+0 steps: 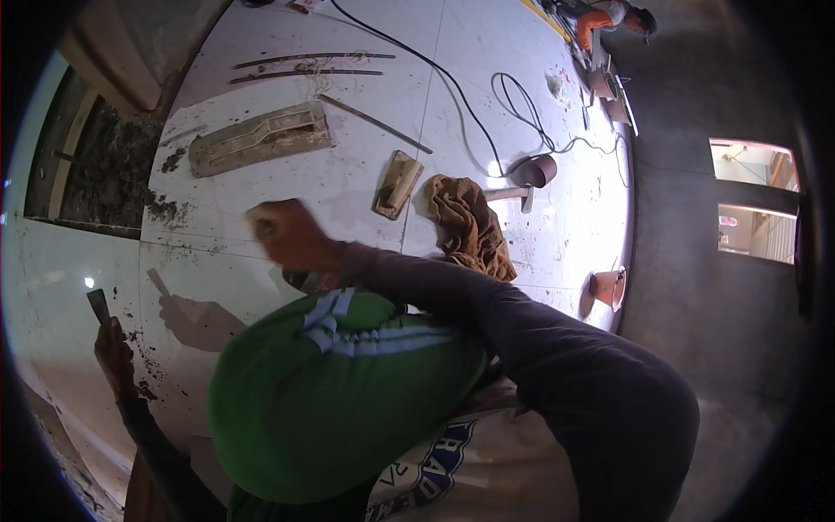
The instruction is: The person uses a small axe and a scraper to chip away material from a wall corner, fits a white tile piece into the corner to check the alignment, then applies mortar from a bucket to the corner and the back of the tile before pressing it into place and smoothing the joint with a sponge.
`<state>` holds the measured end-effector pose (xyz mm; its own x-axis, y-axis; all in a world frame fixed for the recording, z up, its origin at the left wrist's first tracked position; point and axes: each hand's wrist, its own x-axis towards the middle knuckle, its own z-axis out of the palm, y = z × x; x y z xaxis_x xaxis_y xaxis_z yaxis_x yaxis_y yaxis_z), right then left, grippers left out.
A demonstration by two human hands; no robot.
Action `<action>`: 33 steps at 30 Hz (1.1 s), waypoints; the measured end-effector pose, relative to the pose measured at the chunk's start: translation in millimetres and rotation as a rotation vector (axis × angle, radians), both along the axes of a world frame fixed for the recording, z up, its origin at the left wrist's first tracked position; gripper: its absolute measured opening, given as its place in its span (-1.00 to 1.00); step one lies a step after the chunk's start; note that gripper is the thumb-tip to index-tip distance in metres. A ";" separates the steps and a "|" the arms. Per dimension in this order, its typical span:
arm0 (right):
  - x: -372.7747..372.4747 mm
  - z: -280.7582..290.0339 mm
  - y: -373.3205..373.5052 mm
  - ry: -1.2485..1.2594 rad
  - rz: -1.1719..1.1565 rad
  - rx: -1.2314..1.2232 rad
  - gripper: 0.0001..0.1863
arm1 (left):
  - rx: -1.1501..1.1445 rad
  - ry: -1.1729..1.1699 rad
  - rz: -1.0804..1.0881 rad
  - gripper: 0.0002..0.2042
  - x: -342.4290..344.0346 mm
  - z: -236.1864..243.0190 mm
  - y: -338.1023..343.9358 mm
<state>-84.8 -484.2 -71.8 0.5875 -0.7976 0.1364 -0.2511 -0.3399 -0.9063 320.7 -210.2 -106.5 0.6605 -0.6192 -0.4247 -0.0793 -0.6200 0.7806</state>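
Observation:
My left hand (113,355) is closed around a small flat dark scraper (98,304), blade pointing up, above the pale tiles at the left. My right hand (294,237) is curled in a fist over the tiled floor (200,261), slightly blurred. Anything inside that fist is hidden. Below my right forearm is my bent knee in green trousers (330,409) with pale stripes. A dark item with a red mark (306,280) is partly hidden under the right wrist. Dark crumbs of dirt (148,370) lie beside my left hand.
Ahead lie a long float (261,139), a smaller hand float (398,184), metal rods (313,73), a brown cloth (470,222) and a hammer (513,195). A floor opening (109,165) is at left, buckets (609,287) and cable (452,83) at right; another person (604,17) works far right.

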 end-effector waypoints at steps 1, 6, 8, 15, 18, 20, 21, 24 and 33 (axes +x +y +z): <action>-36.1 -12.6 -8.6 0.024 -0.049 -0.018 -0.89 | -0.021 -0.067 -0.036 -0.64 3.3 1.6 -7.6; -278.6 -46.9 -76.7 1.104 -0.685 0.065 -0.77 | 0.001 -0.291 -0.173 -0.62 12.1 39.1 -46.0; -405.9 -52.0 -101.7 1.455 -0.840 -0.069 -0.73 | -0.007 -0.213 -0.224 -0.62 -4.5 29.1 -74.5; -565.7 -68.1 -139.7 1.435 -0.270 -0.214 -0.38 | 0.056 -0.162 -0.217 -0.63 -37.1 12.6 -53.3; -509.2 -102.8 -164.0 1.476 -0.250 -0.128 -0.43 | 0.101 -0.222 -0.218 -0.64 -13.1 7.7 -2.8; -477.5 -113.1 -168.5 1.499 -0.187 -0.120 -0.46 | 0.116 -0.173 -0.164 -0.69 -18.3 -3.0 13.0; -465.9 -115.1 -168.6 1.493 -0.160 -0.127 -0.48 | 0.062 -0.142 -0.125 -0.67 -23.5 -7.3 16.9; -463.1 -107.1 -176.2 1.468 -0.149 -0.143 -0.52 | -0.048 0.064 0.056 -0.70 -51.3 -13.1 -8.1; -343.4 -59.4 -261.1 1.146 -0.218 -0.279 -0.66 | -0.300 0.299 0.619 -0.56 -157.1 36.2 0.9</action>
